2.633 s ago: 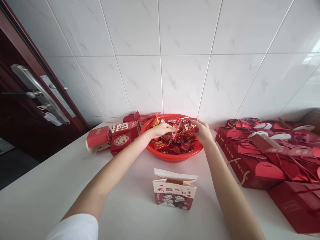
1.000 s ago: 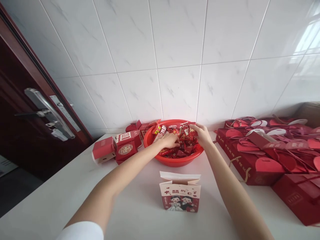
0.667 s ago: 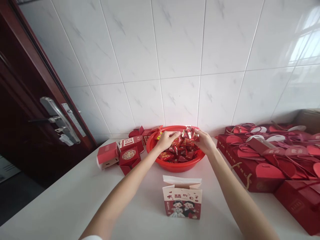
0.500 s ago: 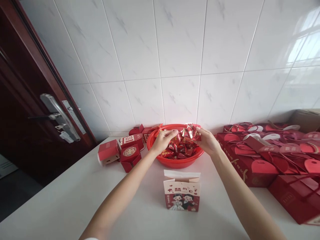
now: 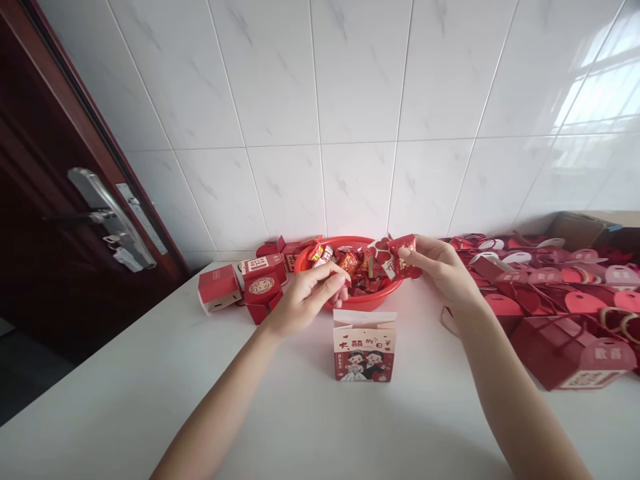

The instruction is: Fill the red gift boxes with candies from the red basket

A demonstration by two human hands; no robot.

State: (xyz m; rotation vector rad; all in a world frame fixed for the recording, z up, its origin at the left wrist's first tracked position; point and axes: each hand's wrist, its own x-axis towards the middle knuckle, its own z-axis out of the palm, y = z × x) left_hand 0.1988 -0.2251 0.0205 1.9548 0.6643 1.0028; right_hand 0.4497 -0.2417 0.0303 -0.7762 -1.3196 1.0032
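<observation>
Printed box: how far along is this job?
Done: the printed box stands upright. In hand: red packets in the right hand; left hand unclear. Seemingly left: filling (contents hidden) and closing the open top; wrapped sweets lie in the red basin.

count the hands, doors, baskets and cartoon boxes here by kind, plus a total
hands: 2 (left hand, right hand)
door: 1
red basket: 1
cartoon box: 1
total: 5
wrapped sweets and plain red boxes left out, too much overlap to count
</observation>
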